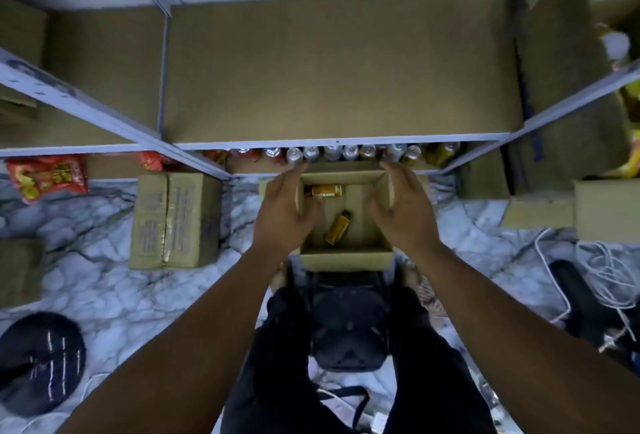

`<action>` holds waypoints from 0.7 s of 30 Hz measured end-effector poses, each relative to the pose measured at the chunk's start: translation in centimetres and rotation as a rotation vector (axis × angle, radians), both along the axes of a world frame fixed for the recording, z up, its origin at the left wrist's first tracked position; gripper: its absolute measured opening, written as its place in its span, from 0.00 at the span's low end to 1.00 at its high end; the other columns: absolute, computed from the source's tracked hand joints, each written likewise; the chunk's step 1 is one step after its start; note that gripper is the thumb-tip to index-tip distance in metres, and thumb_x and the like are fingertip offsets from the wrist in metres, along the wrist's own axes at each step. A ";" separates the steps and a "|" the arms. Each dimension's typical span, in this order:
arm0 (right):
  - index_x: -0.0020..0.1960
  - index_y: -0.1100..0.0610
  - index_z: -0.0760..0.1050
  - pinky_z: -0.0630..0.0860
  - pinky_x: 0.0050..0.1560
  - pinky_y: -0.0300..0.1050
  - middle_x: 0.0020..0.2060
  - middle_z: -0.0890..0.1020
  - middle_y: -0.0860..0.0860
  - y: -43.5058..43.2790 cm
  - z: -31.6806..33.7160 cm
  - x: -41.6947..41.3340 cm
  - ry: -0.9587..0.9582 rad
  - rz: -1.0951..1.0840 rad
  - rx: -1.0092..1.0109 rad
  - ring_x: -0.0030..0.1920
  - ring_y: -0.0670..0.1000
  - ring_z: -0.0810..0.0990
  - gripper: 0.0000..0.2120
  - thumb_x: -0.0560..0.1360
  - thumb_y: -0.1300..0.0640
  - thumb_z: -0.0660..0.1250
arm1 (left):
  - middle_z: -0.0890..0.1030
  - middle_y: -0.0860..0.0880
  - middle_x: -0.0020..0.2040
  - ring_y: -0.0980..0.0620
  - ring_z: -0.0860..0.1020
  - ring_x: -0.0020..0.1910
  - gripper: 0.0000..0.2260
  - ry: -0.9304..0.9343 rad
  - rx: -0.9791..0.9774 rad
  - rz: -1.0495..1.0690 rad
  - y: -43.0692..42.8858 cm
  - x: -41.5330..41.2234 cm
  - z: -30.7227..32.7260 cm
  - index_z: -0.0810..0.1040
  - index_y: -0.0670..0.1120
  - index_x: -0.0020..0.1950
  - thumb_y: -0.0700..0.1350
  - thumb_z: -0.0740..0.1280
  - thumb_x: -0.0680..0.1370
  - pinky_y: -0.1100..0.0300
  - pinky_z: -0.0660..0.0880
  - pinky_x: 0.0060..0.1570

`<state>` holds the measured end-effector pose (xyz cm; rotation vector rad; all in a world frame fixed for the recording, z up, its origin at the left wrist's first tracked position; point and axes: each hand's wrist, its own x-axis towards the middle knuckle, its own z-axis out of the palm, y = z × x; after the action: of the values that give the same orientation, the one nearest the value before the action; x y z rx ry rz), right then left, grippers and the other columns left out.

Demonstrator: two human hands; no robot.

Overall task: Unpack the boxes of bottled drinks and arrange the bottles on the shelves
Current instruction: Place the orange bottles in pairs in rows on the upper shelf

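I saw both hands spread nearly flat. The left hand (282, 215) lay against the left flap of the box (346, 258) and the right hand (405, 212) against its right flap, thumbs turned inward, gripping nothing. Between the palms two gold bottles (327, 190) lay inside the box; just past the fingertips a bottle row (349, 152) stood on the shelf (311, 144).

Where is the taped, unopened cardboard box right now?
In the head view, the taped box lies on the marble floor on the person's left, just left of the open box and right of the red snack packets.
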<state>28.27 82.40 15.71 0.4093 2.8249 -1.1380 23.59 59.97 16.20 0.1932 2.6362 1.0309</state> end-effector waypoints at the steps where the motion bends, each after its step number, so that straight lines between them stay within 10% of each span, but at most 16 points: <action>1: 0.77 0.56 0.67 0.72 0.67 0.49 0.74 0.71 0.55 0.2 -1.3 0.5 -0.039 -0.001 -0.003 0.72 0.56 0.70 0.31 0.79 0.43 0.66 | 0.72 0.46 0.74 0.48 0.68 0.73 0.31 -0.030 -0.005 0.000 0.0 0.0 -1.2 0.65 0.48 0.80 0.55 0.66 0.79 0.61 0.66 0.67; 5: 0.79 0.54 0.64 0.71 0.68 0.52 0.76 0.69 0.54 1.2 -6.5 1.8 -0.170 -0.037 -0.022 0.74 0.56 0.68 0.32 0.79 0.44 0.68 | 0.72 0.46 0.74 0.45 0.69 0.74 0.28 -0.132 -0.032 0.003 0.1 -0.1 -6.4 0.64 0.47 0.80 0.49 0.68 0.81 0.49 0.69 0.70; 21: 0.79 0.46 0.61 0.69 0.57 0.41 0.76 0.70 0.49 -0.4 -37.1 0.1 -0.395 -0.144 -0.119 0.68 0.54 0.76 0.30 0.80 0.41 0.65 | 0.76 0.46 0.72 0.44 0.76 0.67 0.28 -0.266 -0.051 0.026 1.9 -2.3 -38.1 0.64 0.54 0.79 0.48 0.69 0.81 0.52 0.74 0.66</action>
<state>28.35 81.98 -21.44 0.7455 2.4071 -1.0979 21.27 61.91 -21.91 0.0089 2.4268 0.9253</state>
